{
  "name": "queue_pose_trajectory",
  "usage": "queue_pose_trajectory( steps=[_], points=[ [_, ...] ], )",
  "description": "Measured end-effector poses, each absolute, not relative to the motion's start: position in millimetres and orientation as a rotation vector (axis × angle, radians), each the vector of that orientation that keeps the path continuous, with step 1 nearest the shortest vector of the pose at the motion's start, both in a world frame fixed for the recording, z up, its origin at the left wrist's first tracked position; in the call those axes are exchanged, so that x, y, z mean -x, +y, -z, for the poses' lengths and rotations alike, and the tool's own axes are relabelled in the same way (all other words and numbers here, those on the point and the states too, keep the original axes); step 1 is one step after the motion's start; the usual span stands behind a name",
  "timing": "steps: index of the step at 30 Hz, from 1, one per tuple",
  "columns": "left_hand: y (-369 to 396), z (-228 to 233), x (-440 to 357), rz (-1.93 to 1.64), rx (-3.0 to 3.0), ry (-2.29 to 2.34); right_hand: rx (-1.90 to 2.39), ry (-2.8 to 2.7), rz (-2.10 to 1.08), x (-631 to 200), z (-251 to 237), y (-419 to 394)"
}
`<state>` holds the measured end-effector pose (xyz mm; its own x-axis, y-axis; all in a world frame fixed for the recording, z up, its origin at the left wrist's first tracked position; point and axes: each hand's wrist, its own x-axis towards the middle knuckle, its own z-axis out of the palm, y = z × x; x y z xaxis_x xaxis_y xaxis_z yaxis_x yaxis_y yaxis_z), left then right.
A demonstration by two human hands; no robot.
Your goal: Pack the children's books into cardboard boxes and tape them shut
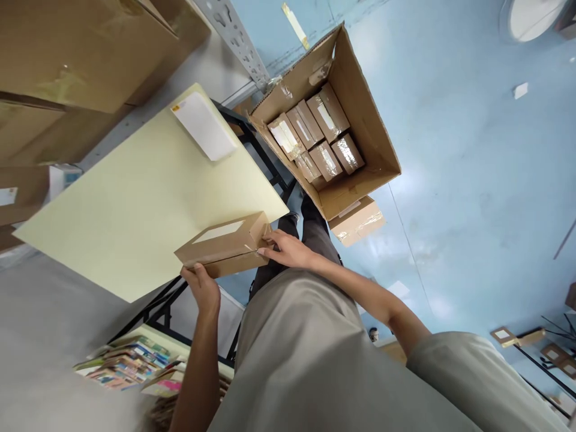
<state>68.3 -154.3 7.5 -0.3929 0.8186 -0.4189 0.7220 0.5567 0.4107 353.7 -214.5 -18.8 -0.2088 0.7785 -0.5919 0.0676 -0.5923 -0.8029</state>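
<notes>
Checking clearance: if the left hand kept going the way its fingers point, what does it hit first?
The small cardboard box it already grips with the left hand; beyond that, the pale yellow tabletop, though depth is unclear.

An open cardboard carton [360, 114] of taped small boxes [326, 159] stands on the blue floor [472, 180]; a white label pad [204, 125] lies on the pale yellow table [112, 204].

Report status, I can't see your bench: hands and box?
Left hand and right hand grip the ends of a small brown cardboard box at the yellow table's edge. Nothing obstructing.
</notes>
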Motion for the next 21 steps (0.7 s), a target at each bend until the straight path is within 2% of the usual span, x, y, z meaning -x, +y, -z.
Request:
queue_pose_trajectory(
  steps=[5, 9, 14, 21],
  points=[
    [-149, -23, -76, -0.189, -1.2, 2.245, 1.529, -0.99, -1.858, -358, 12, -212],
    [-140, -59, -108, -0.201, -1.508, 2.064, 1.652, -0.795, -1.845, -383, -1, -218],
    [-126, -85, -219, -0.195, -1.942, 1.586, 1.799, -0.222, -1.552, -446, 1, -246],
    [-132, -47, -382, 0.035, -2.155, 1.031, 1.768, 0.445, -1.053, -491, 38, -299]
  ],
)
